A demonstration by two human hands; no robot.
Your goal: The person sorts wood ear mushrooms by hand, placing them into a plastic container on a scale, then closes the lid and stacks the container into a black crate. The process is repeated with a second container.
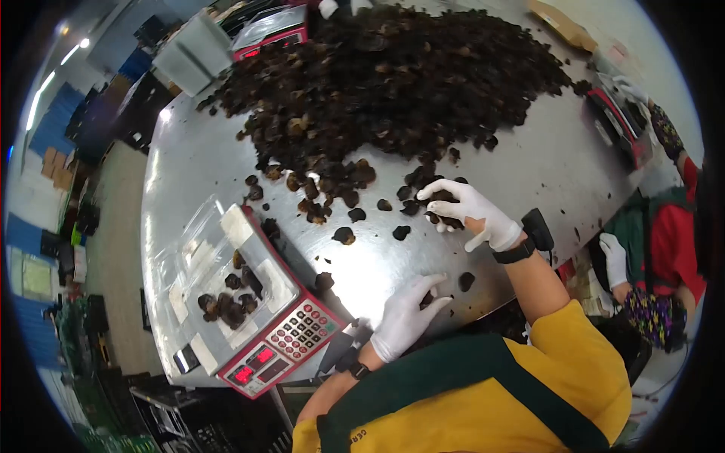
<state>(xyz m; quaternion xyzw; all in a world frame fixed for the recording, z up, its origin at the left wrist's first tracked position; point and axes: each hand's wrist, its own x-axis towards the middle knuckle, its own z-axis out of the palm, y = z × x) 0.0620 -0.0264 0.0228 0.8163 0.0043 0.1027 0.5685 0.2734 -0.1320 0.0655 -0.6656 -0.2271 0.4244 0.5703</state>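
Closest is my yellow shirt [559,362]. Dark pieces [445,220] lie within the curled fingers of my right hand [476,211], partly hidden. My left hand [405,317] has thumb and fingers apart, its palm unseen.

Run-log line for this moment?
right hand: holding dark dried pieces | left hand: curled, contents unclear | scale: loaded, display lit | pile: on metal table

White lights [34,106] glow (rather brightly) above the floor [115,249].
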